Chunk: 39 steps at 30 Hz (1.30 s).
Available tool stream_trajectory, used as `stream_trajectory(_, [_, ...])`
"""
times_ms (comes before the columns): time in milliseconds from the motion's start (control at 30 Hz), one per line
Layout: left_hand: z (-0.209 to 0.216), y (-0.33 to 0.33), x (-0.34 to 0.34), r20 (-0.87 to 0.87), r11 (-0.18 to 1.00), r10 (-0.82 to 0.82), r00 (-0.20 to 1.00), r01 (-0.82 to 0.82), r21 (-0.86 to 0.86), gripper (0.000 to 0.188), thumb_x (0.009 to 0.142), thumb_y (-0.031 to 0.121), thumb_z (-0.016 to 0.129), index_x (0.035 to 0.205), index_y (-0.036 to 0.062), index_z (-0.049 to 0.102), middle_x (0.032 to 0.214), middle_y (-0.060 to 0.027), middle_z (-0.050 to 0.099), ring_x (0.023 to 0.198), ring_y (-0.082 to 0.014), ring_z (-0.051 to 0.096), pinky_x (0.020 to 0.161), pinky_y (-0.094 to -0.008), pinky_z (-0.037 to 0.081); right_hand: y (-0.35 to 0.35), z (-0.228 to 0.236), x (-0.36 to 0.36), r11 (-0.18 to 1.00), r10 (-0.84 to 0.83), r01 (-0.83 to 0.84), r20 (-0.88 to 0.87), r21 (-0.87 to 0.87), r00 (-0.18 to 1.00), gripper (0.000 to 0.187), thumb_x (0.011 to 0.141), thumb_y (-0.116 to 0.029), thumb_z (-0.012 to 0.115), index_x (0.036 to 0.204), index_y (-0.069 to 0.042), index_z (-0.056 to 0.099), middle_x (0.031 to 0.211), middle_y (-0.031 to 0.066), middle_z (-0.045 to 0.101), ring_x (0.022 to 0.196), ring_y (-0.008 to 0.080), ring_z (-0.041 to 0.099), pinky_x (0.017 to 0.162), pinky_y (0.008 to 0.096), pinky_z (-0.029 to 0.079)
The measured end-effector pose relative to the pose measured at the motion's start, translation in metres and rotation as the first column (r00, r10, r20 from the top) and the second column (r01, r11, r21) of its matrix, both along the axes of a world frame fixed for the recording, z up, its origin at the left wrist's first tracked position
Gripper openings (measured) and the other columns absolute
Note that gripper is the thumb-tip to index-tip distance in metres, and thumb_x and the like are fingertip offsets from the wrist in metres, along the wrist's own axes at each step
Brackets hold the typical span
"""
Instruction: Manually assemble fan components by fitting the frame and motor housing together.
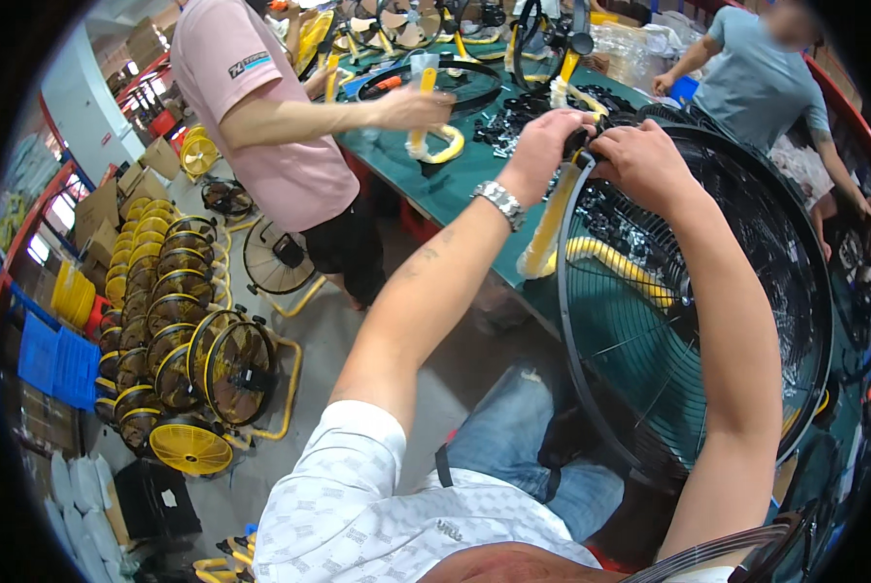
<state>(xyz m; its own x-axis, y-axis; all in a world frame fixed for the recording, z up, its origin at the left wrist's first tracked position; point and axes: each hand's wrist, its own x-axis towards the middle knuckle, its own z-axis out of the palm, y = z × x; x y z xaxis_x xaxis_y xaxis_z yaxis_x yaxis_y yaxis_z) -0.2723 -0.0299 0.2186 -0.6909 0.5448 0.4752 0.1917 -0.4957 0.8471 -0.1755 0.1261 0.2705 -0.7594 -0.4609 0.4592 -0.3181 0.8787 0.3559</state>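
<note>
A large black fan grille hoop [568, 321] stands tilted on the table in front of me, with fine black wires across it. At its upper left rim, the fingers of my left hand [550, 151] are closed on a small black fitting [576, 143]. My right hand [644, 165] is closed at the same fitting from the other side, fingertips bent down; its exact grip is partly hidden. Below the fitting runs a yellow stand tube [555, 219] in clear plastic wrap. A curved part of the yellow stand [620, 260] lies on the table, partly behind the wires.
The green table [469, 209] carries many small black parts [513, 121] and another black hoop [484, 97]. A person in pink [270, 117] works at left, handling a wrapped yellow tube; another in blue [761, 78] stands across. Rows of yellow-and-black fans [178, 330] fill the floor left.
</note>
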Motion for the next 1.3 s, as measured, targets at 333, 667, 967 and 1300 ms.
stream_trajectory(333, [-0.001, -0.028, 0.007, 0.029, 0.992, -0.059, 0.998, 0.062, -0.110, 0.044, 0.092, 0.023, 0.047, 0.130, 0.0025, 0.055, 0.106, -0.0050, 0.063, 0.093, -0.0116, 0.060, 0.083, -0.0264, 0.050, -0.003, 0.001, 0.003, 1.000, -0.020, 0.020, 0.017, -0.009, 1.000, 0.024, 0.084, -0.033, 0.065, 0.096, -0.013, 0.065, 0.092, 0.0029, 0.065, 0.098, 0.0204, 0.062, 0.081, 0.0392, 0.040])
stream_trajectory(667, [-0.020, 0.005, 0.015, -0.045, 0.971, 0.146, 0.988, -0.134, 0.198, 0.031, 0.101, 0.021, 0.047, 0.124, 0.0012, 0.053, 0.117, -0.0080, 0.064, 0.105, -0.0107, 0.058, 0.093, -0.0257, 0.045, 0.000, -0.001, 0.000, 1.000, -0.015, 0.015, 0.012, 0.018, 1.000, 0.025, 0.083, -0.032, 0.067, 0.097, -0.012, 0.065, 0.093, 0.0020, 0.066, 0.095, 0.0200, 0.063, 0.080, 0.0373, 0.041])
stream_trajectory(967, [0.007, -0.015, 0.004, -0.080, 0.950, 0.180, 0.980, -0.195, -0.243, 0.036, 0.095, 0.036, 0.054, 0.116, 0.0075, 0.063, 0.091, -0.0013, 0.065, 0.081, -0.0110, 0.060, 0.069, -0.0311, 0.049, 0.004, -0.003, -0.004, 0.999, 0.035, -0.034, -0.026, 0.033, 0.999, 0.023, 0.084, -0.034, 0.065, 0.096, -0.014, 0.067, 0.093, 0.0017, 0.066, 0.095, 0.0217, 0.063, 0.078, 0.0393, 0.042])
stream_trajectory(1300, [0.005, -0.002, 0.002, -0.322, 0.916, 0.211, 0.923, -0.302, -0.265, 0.036, 0.097, 0.030, 0.049, 0.110, 0.0007, 0.067, 0.101, -0.0041, 0.068, 0.092, -0.0122, 0.060, 0.083, -0.0266, 0.047, 0.003, -0.004, -0.005, 0.991, -0.109, 0.104, 0.058, 0.083, 0.992, 0.027, 0.084, -0.031, 0.066, 0.103, -0.011, 0.068, 0.097, 0.0017, 0.067, 0.096, 0.0194, 0.063, 0.081, 0.0369, 0.041])
